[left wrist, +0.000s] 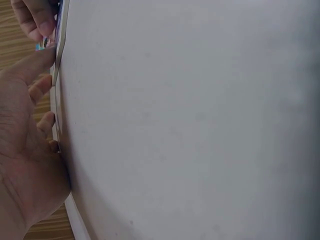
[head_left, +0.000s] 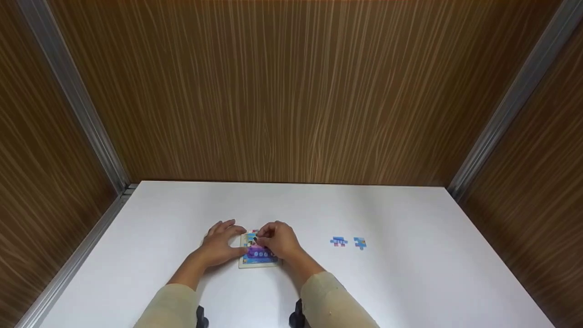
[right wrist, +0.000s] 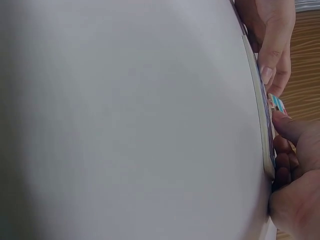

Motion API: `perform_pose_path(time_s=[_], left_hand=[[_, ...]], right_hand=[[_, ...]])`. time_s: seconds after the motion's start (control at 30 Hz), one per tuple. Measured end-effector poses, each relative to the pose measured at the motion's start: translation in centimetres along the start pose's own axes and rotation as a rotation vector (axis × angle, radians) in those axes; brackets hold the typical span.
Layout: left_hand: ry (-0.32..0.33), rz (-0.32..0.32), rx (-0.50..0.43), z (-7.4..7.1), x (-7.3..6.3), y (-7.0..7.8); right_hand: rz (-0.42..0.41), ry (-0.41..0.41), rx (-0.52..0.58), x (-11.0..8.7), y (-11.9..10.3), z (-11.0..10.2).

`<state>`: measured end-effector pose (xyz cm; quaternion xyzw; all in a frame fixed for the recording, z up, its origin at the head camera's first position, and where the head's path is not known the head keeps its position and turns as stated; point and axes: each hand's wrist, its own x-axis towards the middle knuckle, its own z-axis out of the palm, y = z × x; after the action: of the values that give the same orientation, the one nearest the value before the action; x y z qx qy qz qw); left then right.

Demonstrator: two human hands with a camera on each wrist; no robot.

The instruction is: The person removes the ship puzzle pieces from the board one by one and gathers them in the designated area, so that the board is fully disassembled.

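A small jigsaw puzzle board with a pale rim and a colourful purple and blue picture lies on the white table. My left hand rests at its left side, thumb on the board's edge and the other fingers spread towards the far corner. Over the board's upper right part, my right hand pinches a puzzle piece between thumb and fingers. That piece stands tilted up from the board in the right wrist view. My right hand covers part of the picture, so how the piece sits against its neighbours is hidden.
Two loose puzzle pieces lie right of the board: a blue and pink piece and, beside it, a blue and orange piece. The white table is bounded by wood-grain panels at the back and both sides.
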<state>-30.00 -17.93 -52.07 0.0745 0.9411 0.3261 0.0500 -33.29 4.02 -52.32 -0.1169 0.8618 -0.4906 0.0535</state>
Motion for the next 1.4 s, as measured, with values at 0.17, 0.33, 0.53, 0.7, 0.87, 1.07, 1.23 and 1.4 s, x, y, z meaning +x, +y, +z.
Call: perform_pose_path(time_s=[0.17, 0.33, 0.53, 0.7, 0.87, 1.07, 1.23, 1.4], left_hand=[[-0.004, -0.003, -0.009, 0.0, 0.1, -0.2], [-0.007, -0.007, -0.004, -0.2, 0.0, 0.0], [-0.006, -0.011, -0.001, 0.2, 0.4, -0.3], [-0.003, 0.004, -0.002, -0.1, 0.2, -0.1], [-0.005, -0.004, -0.006, -0.1, 0.0, 0.0], [-0.020, 0.001, -0.020, -0.1, 0.1, -0.1], [-0.020, 0.010, -0.018, -0.3, -0.1, 0.0], [-0.018, -0.001, -0.006, -0.3, -0.3, 0.2]], right_hand=[[0.003, -0.048, -0.028, 0.1, 0.1, -0.7], [0.011, -0.069, -0.063, 0.2, 0.1, -1.0], [0.000, -0.079, -0.070, 0.3, 0.1, -1.1], [0.018, -0.089, -0.093, 0.4, 0.1, -1.0], [0.045, -0.089, -0.114, 0.4, 0.1, -1.0], [0.015, -0.092, -0.079, 0.2, 0.1, -1.1], [-0.011, -0.120, -0.043, 0.0, 0.4, -1.7], [-0.027, -0.135, -0.041, -0.4, 0.8, -3.8]])
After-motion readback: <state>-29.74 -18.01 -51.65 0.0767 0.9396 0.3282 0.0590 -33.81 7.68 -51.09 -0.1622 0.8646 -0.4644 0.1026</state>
